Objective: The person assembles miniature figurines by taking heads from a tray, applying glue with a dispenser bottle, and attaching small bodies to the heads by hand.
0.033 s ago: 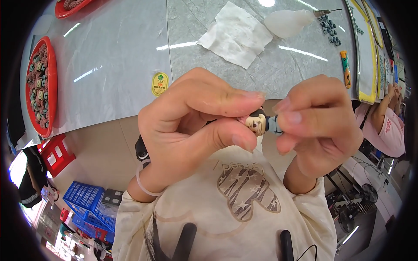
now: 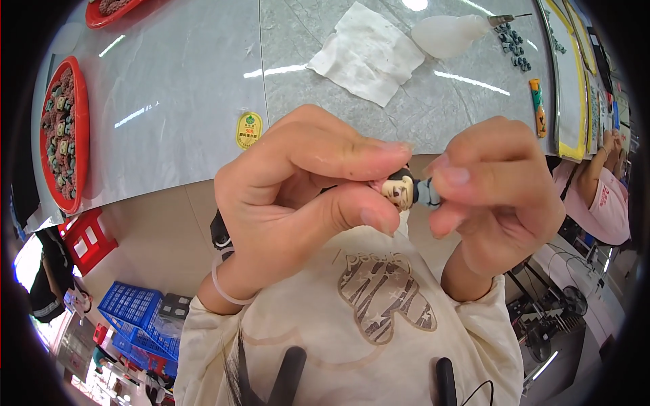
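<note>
Between my two hands is a tiny figurine point(image 2: 398, 191) with dark hair, a painted face and a blue-grey body, lying sideways above the table's near edge. My left hand point(image 2: 298, 179) pinches its head end between thumb and index finger; a bit of pink shows at those fingertips. From the other side, my right hand point(image 2: 501, 189) holds the blue-grey body with its fingertips, which partly cover the lower end. Both hands are closed around this one small piece.
The grey table point(image 2: 183, 88) bears a red tray point(image 2: 83, 135) of small painted pieces, a yellow oval label point(image 2: 249, 130), a white cloth point(image 2: 365, 54), a needle-tipped white bottle point(image 2: 450, 36), several small blue-grey parts point(image 2: 512, 46) and an orange-green tube point(image 2: 537, 108). A co-worker's arm point(image 2: 590, 172) is at right.
My right fingertips have shifted very slightly on the figurine's body, showing a little more blue-grey. My left hand and everything on the table look the same.
</note>
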Motion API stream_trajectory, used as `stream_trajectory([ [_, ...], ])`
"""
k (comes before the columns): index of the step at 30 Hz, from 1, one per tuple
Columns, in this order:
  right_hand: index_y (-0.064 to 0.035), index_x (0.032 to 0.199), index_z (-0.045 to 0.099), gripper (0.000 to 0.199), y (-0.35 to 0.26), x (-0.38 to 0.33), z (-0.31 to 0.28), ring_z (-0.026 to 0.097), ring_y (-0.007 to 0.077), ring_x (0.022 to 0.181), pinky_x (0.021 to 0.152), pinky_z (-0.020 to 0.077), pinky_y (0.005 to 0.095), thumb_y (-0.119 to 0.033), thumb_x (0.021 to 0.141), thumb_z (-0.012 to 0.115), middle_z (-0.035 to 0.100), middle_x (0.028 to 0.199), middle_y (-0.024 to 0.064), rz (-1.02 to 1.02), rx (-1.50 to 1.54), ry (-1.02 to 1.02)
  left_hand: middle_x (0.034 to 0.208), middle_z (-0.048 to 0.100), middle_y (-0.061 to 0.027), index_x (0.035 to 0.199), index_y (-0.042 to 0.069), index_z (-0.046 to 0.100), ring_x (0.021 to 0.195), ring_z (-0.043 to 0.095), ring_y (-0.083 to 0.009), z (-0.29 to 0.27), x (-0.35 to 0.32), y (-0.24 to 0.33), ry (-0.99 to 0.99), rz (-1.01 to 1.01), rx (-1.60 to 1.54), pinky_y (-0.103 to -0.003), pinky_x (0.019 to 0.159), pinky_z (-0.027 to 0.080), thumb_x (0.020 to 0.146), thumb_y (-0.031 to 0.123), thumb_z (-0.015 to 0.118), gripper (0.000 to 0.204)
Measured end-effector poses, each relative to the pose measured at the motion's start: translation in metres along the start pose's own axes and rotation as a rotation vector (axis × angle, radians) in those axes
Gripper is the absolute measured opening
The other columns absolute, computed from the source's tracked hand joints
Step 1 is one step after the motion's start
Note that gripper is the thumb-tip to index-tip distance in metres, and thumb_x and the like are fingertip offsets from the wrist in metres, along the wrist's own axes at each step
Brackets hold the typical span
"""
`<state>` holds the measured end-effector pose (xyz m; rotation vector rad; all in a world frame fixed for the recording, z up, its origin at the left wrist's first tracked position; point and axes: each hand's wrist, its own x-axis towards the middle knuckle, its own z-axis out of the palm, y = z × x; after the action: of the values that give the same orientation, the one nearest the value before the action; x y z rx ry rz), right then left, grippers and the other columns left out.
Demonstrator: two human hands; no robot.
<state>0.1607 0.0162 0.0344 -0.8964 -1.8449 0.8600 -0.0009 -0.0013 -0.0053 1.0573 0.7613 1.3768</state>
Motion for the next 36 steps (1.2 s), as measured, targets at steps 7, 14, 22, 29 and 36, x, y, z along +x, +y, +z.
stream_trajectory([
  [7, -0.0028, 0.078, 0.055, 0.024, 0.001, -0.003, 0.007, 0.047, 0.0133, 0.056, 0.048, 0.0336, 0.0224, -0.015, 0.064, 0.070, 0.055, 0.069, 0.0086, -0.045, -0.051, 0.034, 0.079, 0.057, -0.0127, 0.083, -0.001, 0.056, 0.067, 0.054, -0.0115, 0.000, -0.002, 0.004, 0.024, -0.097, -0.016, -0.020, 0.059, 0.044, 0.067, 0.025, 0.069, 0.033],
  [14, -0.0022, 0.079, 0.054, 0.024, 0.004, -0.006, 0.010, 0.047, 0.0134, 0.055, 0.048, 0.0339, 0.0226, -0.015, 0.065, 0.070, 0.055, 0.068, 0.0094, -0.032, -0.013, 0.061, 0.081, 0.057, -0.0148, 0.081, -0.002, 0.056, 0.069, 0.057, -0.0157, -0.004, -0.002, 0.000, -0.047, 0.138, 0.238, -0.021, 0.061, 0.046, 0.067, 0.016, 0.069, 0.026],
  [22, 0.0013, 0.083, 0.053, 0.027, 0.006, -0.004, 0.002, 0.048, 0.0128, 0.054, 0.046, 0.0352, 0.0195, -0.014, 0.067, 0.069, 0.054, 0.070, 0.0143, -0.024, 0.018, 0.008, 0.080, 0.056, -0.0156, 0.084, -0.003, 0.056, 0.069, 0.057, -0.0159, -0.005, 0.005, 0.006, -0.096, 0.170, 0.317, -0.021, 0.061, 0.045, 0.067, 0.015, 0.068, 0.027],
  [29, 0.0015, 0.085, 0.054, 0.024, 0.006, -0.005, 0.005, 0.051, 0.0165, 0.053, 0.044, 0.0395, 0.0222, 0.001, 0.065, 0.065, 0.056, 0.074, 0.0169, -0.184, -0.087, -0.012, 0.076, 0.053, -0.0101, 0.084, -0.003, 0.056, 0.068, 0.057, -0.0152, -0.002, 0.002, 0.005, -0.046, -0.073, 0.017, -0.021, 0.059, 0.045, 0.069, 0.022, 0.068, 0.032],
  [36, -0.0002, 0.089, 0.052, 0.027, -0.001, -0.008, 0.001, 0.052, 0.0175, 0.054, 0.045, 0.0405, 0.0219, 0.002, 0.064, 0.064, 0.056, 0.078, 0.0189, -0.222, -0.222, -0.034, 0.076, 0.055, -0.0121, 0.085, -0.003, 0.055, 0.062, 0.057, -0.0156, 0.001, 0.001, 0.008, -0.004, -0.364, -0.207, -0.021, 0.047, 0.045, 0.071, 0.027, 0.066, 0.034],
])
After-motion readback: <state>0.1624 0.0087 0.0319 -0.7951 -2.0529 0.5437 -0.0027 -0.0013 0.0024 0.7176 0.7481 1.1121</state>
